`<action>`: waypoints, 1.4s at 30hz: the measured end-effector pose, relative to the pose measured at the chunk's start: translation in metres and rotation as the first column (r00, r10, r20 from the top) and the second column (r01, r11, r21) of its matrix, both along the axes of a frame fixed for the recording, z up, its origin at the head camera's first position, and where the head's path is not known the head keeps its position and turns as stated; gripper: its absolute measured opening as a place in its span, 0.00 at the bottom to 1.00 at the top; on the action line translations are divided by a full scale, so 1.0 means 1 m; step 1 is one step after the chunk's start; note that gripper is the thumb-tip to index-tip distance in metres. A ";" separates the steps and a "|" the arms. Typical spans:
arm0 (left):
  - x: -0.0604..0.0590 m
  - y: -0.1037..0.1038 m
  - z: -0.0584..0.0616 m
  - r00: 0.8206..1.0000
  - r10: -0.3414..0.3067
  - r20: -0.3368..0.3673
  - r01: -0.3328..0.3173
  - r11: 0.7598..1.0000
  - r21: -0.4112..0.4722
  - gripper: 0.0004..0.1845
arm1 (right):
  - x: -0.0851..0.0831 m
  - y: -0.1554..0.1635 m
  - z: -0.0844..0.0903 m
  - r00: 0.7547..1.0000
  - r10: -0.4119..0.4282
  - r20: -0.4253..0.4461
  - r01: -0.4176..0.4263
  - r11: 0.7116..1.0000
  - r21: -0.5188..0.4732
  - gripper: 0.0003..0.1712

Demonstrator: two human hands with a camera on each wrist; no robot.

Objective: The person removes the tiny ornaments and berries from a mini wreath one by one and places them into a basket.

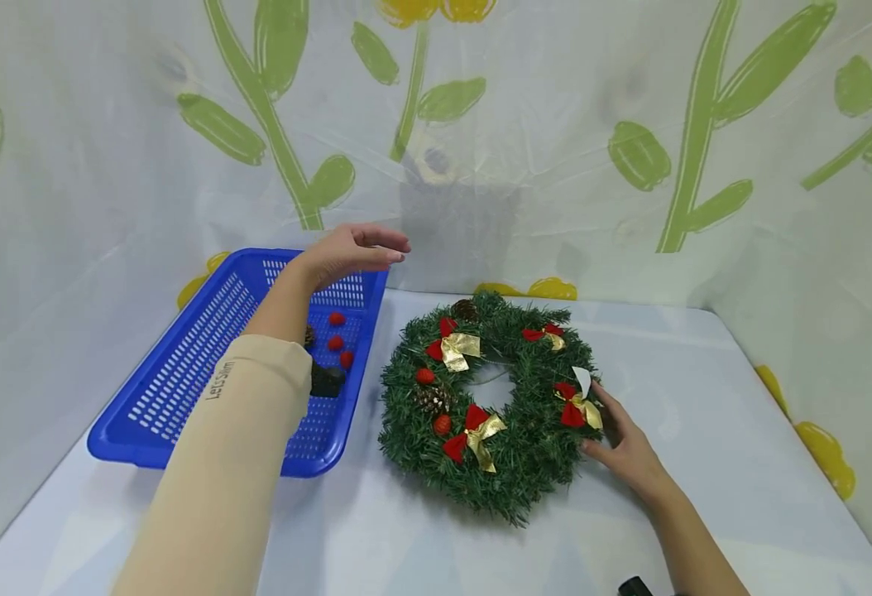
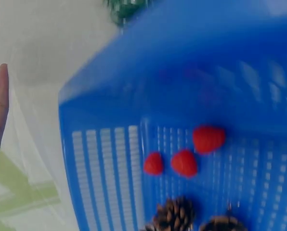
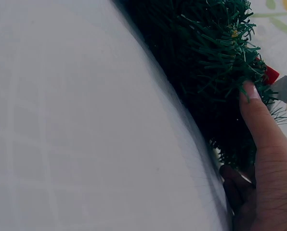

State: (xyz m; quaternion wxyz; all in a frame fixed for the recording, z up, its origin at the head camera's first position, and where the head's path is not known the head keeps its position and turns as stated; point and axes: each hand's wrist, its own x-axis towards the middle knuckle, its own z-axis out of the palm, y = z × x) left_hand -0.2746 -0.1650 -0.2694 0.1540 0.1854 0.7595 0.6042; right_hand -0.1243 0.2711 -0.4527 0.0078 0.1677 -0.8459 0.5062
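Observation:
A green wreath (image 1: 540,463) lies on the table, trimmed with several red-and-gold bows, pine cones and red berries. At its right side, my right hand (image 1: 633,455) grips the outer edge. The right wrist view shows the thumb (image 3: 254,113) on the greenery (image 3: 206,62) and the other fingers low at the table, partly hidden. My left hand (image 1: 354,251) is raised above the far right part of a blue basket (image 1: 183,356), with nothing in it and its fingers loosely extended. Inside the basket lie red berries (image 2: 184,163) and pine cones (image 2: 175,214).
The basket stands left of the wreath, with a small gap between them. A flower-patterned curtain (image 1: 540,165) encloses the back and sides of the white table (image 1: 674,372). A black object (image 1: 633,586) shows by the right wrist.

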 end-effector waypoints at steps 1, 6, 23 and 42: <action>-0.001 0.004 -0.002 1.000 -0.002 -0.001 0.002 1.000 -0.007 0.21 | 0.000 0.000 -0.001 1.000 0.005 -0.001 -0.005 1.000 -0.003 0.50; -0.003 0.024 -0.009 1.000 -0.018 0.000 0.018 0.999 -0.026 0.24 | -0.002 -0.002 -0.002 1.000 0.018 -0.011 -0.018 1.000 -0.012 0.50; -0.006 0.079 -0.043 0.998 0.033 -0.049 -0.042 0.980 -0.197 0.30 | -0.001 -0.003 -0.001 1.000 -0.007 -0.027 0.007 1.000 0.005 0.51; -0.007 0.104 -0.070 0.994 -0.109 -0.021 0.089 0.896 -0.434 0.36 | -0.001 -0.001 -0.002 1.000 0.004 -0.020 -0.004 1.000 -0.008 0.50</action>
